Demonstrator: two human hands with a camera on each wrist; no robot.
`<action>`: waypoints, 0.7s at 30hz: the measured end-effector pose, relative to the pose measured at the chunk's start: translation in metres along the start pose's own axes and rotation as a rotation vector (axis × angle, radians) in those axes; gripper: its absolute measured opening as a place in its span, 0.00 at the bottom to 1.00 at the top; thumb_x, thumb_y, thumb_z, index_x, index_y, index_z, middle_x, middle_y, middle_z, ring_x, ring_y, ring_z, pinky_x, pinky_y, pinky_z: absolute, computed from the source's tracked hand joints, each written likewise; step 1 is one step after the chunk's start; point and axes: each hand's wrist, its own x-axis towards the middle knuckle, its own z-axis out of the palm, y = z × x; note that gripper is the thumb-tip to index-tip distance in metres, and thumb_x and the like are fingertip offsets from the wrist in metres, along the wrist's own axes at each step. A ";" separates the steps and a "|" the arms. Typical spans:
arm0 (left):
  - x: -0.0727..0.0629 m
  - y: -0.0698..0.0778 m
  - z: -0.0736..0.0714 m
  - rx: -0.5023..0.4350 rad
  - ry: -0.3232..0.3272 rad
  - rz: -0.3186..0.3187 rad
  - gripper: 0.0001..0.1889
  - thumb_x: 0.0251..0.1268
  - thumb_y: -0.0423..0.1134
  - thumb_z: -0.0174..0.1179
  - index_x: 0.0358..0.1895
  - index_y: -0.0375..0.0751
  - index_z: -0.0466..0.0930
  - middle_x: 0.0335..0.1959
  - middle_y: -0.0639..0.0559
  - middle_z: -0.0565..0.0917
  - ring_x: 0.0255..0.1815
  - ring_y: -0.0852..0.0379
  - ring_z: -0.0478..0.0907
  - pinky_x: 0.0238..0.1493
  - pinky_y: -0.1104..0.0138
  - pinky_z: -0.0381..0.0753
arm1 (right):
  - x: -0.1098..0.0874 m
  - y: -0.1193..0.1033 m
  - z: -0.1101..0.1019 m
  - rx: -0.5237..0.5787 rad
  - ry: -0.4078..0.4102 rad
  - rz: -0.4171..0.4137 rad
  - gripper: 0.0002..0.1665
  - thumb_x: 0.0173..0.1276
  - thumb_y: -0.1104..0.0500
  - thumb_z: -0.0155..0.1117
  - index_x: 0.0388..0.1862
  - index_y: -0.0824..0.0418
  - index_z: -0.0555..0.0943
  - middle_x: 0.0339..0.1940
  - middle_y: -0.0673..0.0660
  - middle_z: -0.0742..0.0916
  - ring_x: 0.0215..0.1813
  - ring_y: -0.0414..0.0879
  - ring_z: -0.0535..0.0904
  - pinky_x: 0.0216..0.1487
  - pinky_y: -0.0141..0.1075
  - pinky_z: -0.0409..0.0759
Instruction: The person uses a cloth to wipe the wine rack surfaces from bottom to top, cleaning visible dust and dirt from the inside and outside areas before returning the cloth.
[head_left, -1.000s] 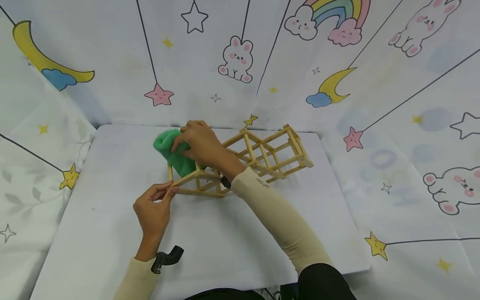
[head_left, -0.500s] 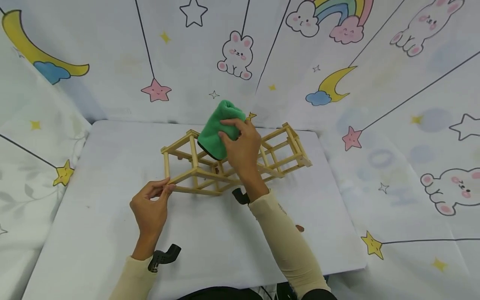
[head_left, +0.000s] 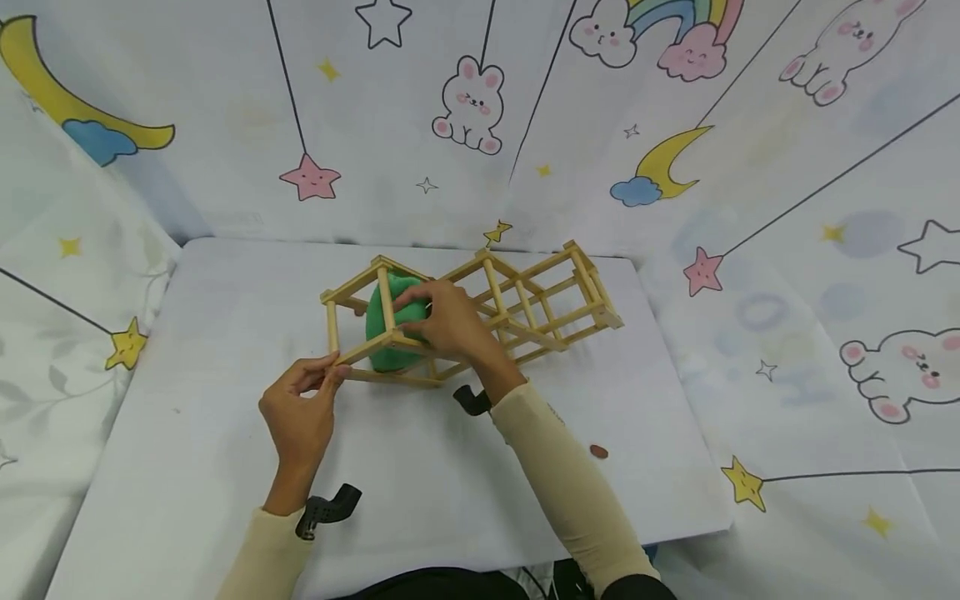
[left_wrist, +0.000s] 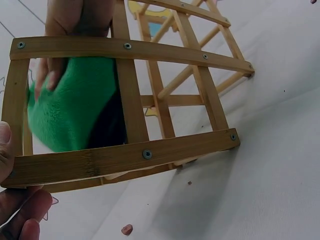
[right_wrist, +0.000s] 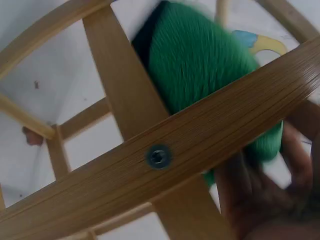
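Note:
A wooden lattice rack (head_left: pixel 387 298) of slats and dowels stands on the white tabletop. At its near left corner my left hand (head_left: pixel 300 412) pinches a slat between thumb and fingers. My right hand (head_left: pixel 456 323) grips a folded green cloth (head_left: pixel 390 357) inside the rack's left bay. Behind the slats in the left wrist view, the cloth (left_wrist: pixel 75 110) shows a dark edge, and right-hand fingers press it from above. In the right wrist view the cloth (right_wrist: pixel 200 60) is blurred, and a slat (right_wrist: pixel 160 155) crosses in front of it.
A small brown bit (head_left: pixel 598 451) lies on the white tabletop (head_left: pixel 187 467) at the right. Crumbs, among them a brown piece (left_wrist: pixel 127 229), are scattered near the rack. A patterned fabric backdrop (head_left: pixel 225 167) rises behind and beside the tabletop.
My right hand carried the cloth from the rack's left end up and right over the middle, then back down left into the left bay. The left hand keeps its hold.

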 end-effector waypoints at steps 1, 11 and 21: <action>0.000 -0.001 -0.001 0.000 0.003 0.001 0.13 0.59 0.33 0.79 0.48 0.39 0.93 0.38 0.44 0.94 0.32 0.75 0.84 0.36 0.81 0.78 | 0.007 0.000 0.001 -0.005 -0.088 -0.002 0.16 0.69 0.62 0.78 0.50 0.44 0.92 0.62 0.53 0.87 0.56 0.47 0.84 0.50 0.39 0.87; 0.002 -0.001 -0.001 -0.019 -0.020 -0.006 0.12 0.60 0.34 0.79 0.47 0.40 0.94 0.41 0.45 0.94 0.32 0.76 0.86 0.34 0.81 0.78 | 0.056 0.004 0.030 -0.086 -0.310 -0.108 0.16 0.71 0.57 0.77 0.56 0.58 0.90 0.62 0.55 0.89 0.65 0.49 0.83 0.63 0.36 0.81; 0.003 0.000 -0.002 -0.008 -0.017 -0.003 0.13 0.59 0.34 0.79 0.47 0.40 0.94 0.38 0.44 0.94 0.31 0.76 0.85 0.32 0.81 0.80 | 0.054 -0.002 0.032 -0.004 -0.291 -0.096 0.22 0.68 0.58 0.79 0.61 0.56 0.89 0.67 0.55 0.88 0.68 0.50 0.81 0.62 0.39 0.82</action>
